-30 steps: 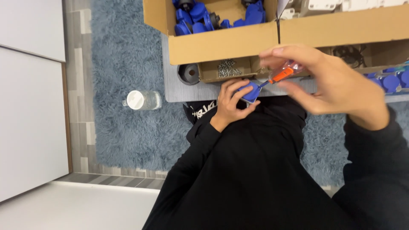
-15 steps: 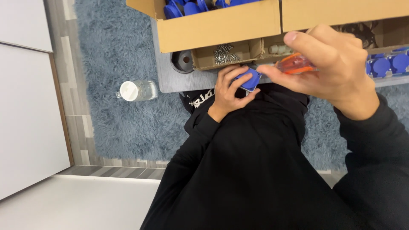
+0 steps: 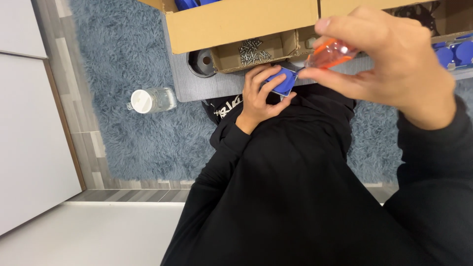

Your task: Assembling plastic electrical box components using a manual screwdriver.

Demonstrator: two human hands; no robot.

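Driving a fastener looks like the step in hand: right hand is curled around an orange-handled screwdriver, thumb and fingers pinching the translucent handle, with the tip angled down-left into a small blue plastic part. Left hand cups that part, fingers wrapped over its top edge and thumb under it, held up in front of the black-sleeved torso rather than resting on anything. To do this well, I'd say: keep the driver axis in line with the screw, since the shaft currently sits at a slant and a skewed bit can cam out; brace the left wrist against the body or the grey surface so the part doesn't float; push in along the shaft before twisting, and turn from the fingertips. Whether the tip is fully seated can't be told, the contact point is too small to see. Just beyond the hands sits a small open cardboard tray of loose metal screws, touching a dark round reel on its left. Behind those, a big cardboard box wall, with more blue parts in a compartment at far right. Off to the left, well apart, a clear bottle with white cap lies on the shaggy blue-grey rug.
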